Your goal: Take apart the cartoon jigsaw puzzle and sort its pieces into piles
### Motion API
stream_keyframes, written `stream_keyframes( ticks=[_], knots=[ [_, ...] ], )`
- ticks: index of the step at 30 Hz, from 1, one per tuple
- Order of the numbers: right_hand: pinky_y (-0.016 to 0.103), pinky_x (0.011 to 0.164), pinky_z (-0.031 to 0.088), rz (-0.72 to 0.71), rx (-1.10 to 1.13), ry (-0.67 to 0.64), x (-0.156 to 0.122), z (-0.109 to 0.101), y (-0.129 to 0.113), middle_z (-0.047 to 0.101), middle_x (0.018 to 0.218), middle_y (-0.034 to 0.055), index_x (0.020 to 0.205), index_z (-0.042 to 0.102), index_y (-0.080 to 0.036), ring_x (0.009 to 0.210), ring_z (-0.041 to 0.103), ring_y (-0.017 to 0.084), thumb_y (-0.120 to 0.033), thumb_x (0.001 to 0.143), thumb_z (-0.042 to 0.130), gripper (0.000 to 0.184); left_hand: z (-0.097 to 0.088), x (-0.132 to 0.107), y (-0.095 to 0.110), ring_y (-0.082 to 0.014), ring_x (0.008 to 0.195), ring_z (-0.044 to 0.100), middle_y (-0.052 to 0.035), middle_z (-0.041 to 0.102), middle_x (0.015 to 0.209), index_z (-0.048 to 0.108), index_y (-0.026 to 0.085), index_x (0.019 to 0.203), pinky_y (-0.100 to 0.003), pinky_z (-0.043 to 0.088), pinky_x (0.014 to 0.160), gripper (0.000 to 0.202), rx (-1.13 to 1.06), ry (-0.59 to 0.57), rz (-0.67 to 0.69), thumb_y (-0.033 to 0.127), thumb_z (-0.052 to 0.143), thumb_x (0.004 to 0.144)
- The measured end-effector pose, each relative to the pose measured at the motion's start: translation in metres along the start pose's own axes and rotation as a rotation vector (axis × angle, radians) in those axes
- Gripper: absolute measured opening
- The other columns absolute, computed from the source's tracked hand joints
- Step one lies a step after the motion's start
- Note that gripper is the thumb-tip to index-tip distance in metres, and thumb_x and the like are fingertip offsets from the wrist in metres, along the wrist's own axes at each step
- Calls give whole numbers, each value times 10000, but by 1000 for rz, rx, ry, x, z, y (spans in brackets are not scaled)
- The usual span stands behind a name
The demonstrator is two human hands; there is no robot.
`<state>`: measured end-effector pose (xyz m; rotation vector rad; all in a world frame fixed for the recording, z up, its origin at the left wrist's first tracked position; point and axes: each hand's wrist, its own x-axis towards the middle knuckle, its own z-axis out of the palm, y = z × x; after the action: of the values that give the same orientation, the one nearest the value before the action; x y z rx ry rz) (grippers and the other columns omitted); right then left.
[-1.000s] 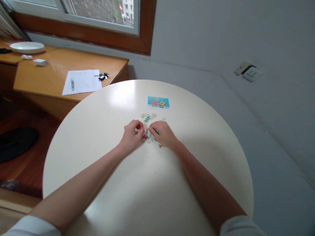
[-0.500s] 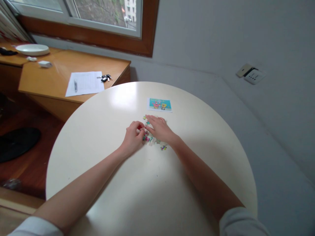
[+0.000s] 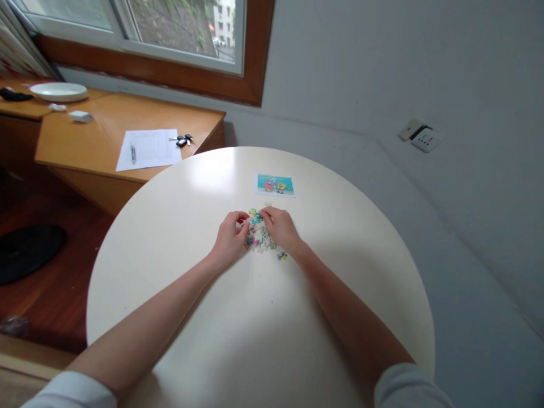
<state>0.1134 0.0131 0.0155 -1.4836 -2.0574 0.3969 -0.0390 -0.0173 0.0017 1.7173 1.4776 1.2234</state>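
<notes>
A small pile of jigsaw puzzle pieces (image 3: 258, 239), some coloured and some pale, lies between my hands on the round white table (image 3: 238, 340). On the pile's left side my left hand (image 3: 229, 235) is curled, with a reddish puzzle piece (image 3: 241, 220) partly hidden in its pinch. My right hand (image 3: 281, 228) bends over the pile's right side, thumb and fingers together at the edge of a teal and yellow piece (image 3: 256, 216). Its fingertips are partly hidden. One loose coloured piece (image 3: 282, 256) sits just below the right wrist.
Behind the pile lies a picture card (image 3: 275, 185) with cartoon figures. A wooden desk (image 3: 106, 147) at the left bears a sheet of paper (image 3: 153, 148), a pen (image 3: 133, 153), keys (image 3: 183, 140) and a white plate (image 3: 59, 92). A wall socket (image 3: 426, 139) is at right.
My right hand has drawn back from lying spread over the pieces, and its fingers have closed together at the pile. My left hand stays curled in nearly the same place. The view has shifted slightly.
</notes>
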Motion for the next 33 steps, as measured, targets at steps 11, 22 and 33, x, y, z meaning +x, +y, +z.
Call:
stream_keyframes(
  ticks=[11,22,33],
  knots=[
    [262,626,469,248,879,-14,-8,5,-10,619,638,2,688,597,-161,612,600,132,-385,722,587,227,-2,-1,2,-188,795,587,-39,667,821,648,183,797,-321,437,769,130,-16,-48,51,283,613,723],
    [236,537,375,347,970,-8,-20,-1,-11,540,569,-26,629,572,-170,528,476,89,-485,656,632,322,-2,-3,10,-130,647,535,14,587,651,619,160,785,-248,425,644,136,-209,-111,41,261,576,705],
    [228,522,292,317,1029,-232,-22,-11,-7,443,564,-52,642,518,-171,528,376,73,-542,648,643,392,-4,-4,7,-149,687,573,-28,658,731,651,174,788,-274,444,685,116,-134,-158,217,236,566,740]
  ],
)
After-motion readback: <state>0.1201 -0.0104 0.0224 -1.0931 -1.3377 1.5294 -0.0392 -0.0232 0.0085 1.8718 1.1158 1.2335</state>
